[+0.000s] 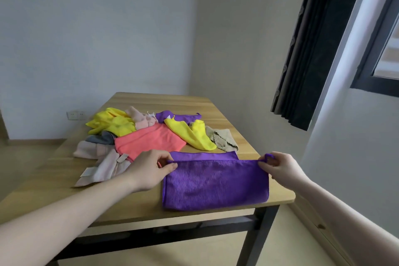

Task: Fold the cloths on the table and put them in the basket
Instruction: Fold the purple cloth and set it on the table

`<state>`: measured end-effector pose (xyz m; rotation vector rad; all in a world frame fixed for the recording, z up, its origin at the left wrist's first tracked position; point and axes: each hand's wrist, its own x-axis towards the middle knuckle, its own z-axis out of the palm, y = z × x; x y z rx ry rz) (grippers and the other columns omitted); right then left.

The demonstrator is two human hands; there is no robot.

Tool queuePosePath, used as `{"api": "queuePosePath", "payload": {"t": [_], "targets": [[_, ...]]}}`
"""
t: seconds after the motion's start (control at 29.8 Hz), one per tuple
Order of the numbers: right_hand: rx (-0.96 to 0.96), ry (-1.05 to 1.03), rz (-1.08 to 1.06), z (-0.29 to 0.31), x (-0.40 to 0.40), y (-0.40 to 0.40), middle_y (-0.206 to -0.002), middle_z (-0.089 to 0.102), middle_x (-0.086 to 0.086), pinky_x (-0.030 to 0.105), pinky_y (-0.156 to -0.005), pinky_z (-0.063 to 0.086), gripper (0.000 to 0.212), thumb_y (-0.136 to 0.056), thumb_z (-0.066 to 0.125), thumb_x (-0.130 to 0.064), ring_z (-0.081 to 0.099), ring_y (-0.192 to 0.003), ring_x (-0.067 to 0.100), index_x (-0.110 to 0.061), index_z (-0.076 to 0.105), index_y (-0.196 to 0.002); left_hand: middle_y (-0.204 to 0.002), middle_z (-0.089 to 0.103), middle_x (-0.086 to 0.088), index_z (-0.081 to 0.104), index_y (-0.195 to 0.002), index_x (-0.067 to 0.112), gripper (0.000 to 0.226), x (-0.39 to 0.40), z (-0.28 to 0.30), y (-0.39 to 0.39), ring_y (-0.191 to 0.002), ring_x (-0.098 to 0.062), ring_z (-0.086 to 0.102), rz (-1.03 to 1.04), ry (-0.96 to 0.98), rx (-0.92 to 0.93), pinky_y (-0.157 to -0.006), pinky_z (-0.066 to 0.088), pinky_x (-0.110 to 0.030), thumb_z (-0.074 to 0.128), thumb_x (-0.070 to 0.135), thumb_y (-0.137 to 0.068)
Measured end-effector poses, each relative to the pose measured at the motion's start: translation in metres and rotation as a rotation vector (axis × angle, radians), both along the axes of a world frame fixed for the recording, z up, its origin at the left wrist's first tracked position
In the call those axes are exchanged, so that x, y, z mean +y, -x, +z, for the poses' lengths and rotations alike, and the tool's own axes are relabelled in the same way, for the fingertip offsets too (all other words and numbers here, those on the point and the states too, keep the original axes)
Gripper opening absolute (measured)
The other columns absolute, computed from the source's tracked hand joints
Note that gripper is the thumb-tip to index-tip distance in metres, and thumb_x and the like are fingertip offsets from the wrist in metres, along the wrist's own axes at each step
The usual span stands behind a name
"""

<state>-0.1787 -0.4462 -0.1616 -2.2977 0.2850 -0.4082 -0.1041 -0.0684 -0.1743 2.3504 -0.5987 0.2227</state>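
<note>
cloth pile [149,136] behind folded cloth [216,183]

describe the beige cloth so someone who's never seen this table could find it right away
On the wooden table, look past the purple cloth toward the right edge. The beige cloth lies beside a yellow cloth; only it has wavy, scalloped edges.

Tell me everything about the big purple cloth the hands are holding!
The purple cloth looks like ribbed microfibre with a stitched edge and a small loop at its far right corner. It lies on the wooden table at the near right edge, folded once, its top layer short of the far edge. The left hand and right hand pinch its top corners.
</note>
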Motion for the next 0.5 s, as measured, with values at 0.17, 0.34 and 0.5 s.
{"api": "queuePosePath", "payload": {"t": [0.17, 0.34, 0.5], "targets": [[-0.025, -0.022, -0.098, -0.019, 0.003, -0.059, -0.078, 0.071, -0.003, 0.028, -0.062, 0.045, 0.013, -0.093, 0.069, -0.03, 0.061, -0.076, 0.017, -0.021, 0.072, -0.084, -0.069, 0.066, 0.008, 0.064, -0.072, 0.025, 0.025, -0.014, -0.016, -0.06, -0.072, -0.014, 0.062, 0.091, 0.023, 0.028, -0.071, 0.05, -0.034, 0.066, 0.033, -0.096], [-0.022, 0.017, -0.153, -0.037, 0.004, -0.114, -0.08, 0.069, 0.0, 0.03, -0.066, 0.041, 0.014, -0.093, 0.066, -0.026, 0.059, -0.081, 0.024, -0.015, 0.07, -0.086, -0.071, 0.062, -0.002, 0.054, -0.075, 0.017, 0.029, -0.032, -0.037, -0.105, -0.078, -0.032, 0.06, 0.213, 0.0, 0.024, -0.069, 0.046, -0.042, 0.055, 0.031, -0.101], [-0.018, 0.094, -0.207, -0.059, 0.007, -0.156, -0.09, 0.071, 0.003, 0.031, -0.072, 0.046, 0.01, -0.093, 0.065, -0.028, 0.063, -0.088, 0.029, -0.019, 0.069, -0.093, -0.09, 0.069, -0.012, 0.049, -0.078, 0.02, 0.027, -0.046, -0.061, -0.135, -0.092, -0.036, 0.063, 0.316, -0.057, 0.037, -0.069, 0.04, -0.038, 0.05, 0.032, -0.101]]}}
